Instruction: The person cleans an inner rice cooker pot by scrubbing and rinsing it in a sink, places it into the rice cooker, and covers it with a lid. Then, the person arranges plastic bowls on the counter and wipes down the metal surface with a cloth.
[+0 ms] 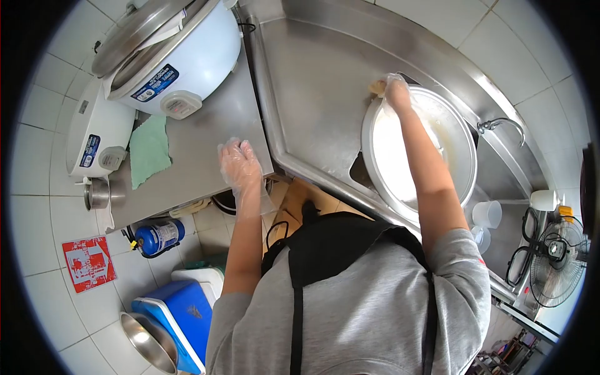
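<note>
Clear plastic gloves cover both your hands, and your right hand [397,94] is at the far left rim of the large, round, white basin [369,147] set in the stainless-steel sink [312,81]. Its fingers are bent around a small tan, sponge-like piece [377,87]; how tightly, you cannot tell from here. The basin spreads back from those fingers toward your body and to your right; being round, it has no long axis, and your right forearm crosses above it. Your left hand [241,166] is well apart from it, over the corner of the grey metal desk [206,150], its fingers loosely bent, slightly apart, with nothing seen in them. Whether it touches the metal is unclear.

Past it, beside a pale green cloth [150,150], two white, rounded cookers [215,53] [111,128] carry dark blue labels, their print too small to read surely. Low on your left, the red-and-white wall sign [89,264] appears upside down and seems to include "EXTINGUISHER"; near it, the blue metal cylinder [146,240] bears a pale, illegible label.
</note>
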### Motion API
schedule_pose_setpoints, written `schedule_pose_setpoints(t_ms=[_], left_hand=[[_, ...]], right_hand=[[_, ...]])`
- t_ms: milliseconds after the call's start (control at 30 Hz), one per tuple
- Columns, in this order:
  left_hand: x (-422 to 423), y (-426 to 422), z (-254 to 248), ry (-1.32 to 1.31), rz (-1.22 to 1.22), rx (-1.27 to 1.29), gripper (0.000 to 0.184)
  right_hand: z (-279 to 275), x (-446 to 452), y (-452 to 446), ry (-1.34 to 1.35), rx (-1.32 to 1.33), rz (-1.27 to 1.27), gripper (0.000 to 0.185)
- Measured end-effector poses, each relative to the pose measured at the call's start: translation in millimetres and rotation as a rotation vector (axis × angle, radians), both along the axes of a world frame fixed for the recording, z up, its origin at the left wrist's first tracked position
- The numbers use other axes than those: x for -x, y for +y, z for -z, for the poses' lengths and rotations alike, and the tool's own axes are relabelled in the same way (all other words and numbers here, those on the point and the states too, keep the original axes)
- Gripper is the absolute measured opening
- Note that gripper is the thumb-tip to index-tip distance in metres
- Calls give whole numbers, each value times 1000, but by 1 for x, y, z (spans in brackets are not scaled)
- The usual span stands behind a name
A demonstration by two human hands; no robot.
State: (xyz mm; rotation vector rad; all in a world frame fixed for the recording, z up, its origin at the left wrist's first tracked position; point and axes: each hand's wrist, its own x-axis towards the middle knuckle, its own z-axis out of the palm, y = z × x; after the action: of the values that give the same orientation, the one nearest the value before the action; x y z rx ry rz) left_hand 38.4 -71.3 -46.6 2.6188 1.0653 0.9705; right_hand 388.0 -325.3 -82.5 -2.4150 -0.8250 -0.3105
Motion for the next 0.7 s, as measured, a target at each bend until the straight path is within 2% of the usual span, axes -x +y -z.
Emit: schedule_pose_setpoints(t_ms=[33, 133, 167, 267, 333, 400, 467, 567, 667, 700], left_hand=[[0, 1, -1, 2, 3, 0, 20], [-1, -1, -8, 11, -3, 96, 20], [-1, -1, -6, 8, 3, 58, 20], [0, 2, 1, 4, 13, -13, 21], [0, 2, 3, -4, 11, -10, 21], [0, 1, 0, -10, 7, 11, 21], [0, 1, 0, -27, 18, 5, 21], [3, 3, -1, -51, 63, -3, 21], [2, 4, -5, -67, 90, 36, 23], [2, 3, -2, -81, 91, 24, 23]], right_hand=[[25, -21, 1, 69, 105, 113, 23], [52, -18, 8, -149, 551, 77, 24], [63, -5, 12, -310, 483, 77, 18], [33, 51, 20, -218, 551, -166, 20], [26, 88, 16, -38, 646, -285, 19], [27, 128, 0, -175, 642, -471, 17], [-6, 171, -8, -282, 707, -527, 15], [7, 197, -32, -40, 998, -762, 14], [-3, 198, -34, 15, 832, -687, 15], [-3, 193, -32, -27, 593, -612, 13]])
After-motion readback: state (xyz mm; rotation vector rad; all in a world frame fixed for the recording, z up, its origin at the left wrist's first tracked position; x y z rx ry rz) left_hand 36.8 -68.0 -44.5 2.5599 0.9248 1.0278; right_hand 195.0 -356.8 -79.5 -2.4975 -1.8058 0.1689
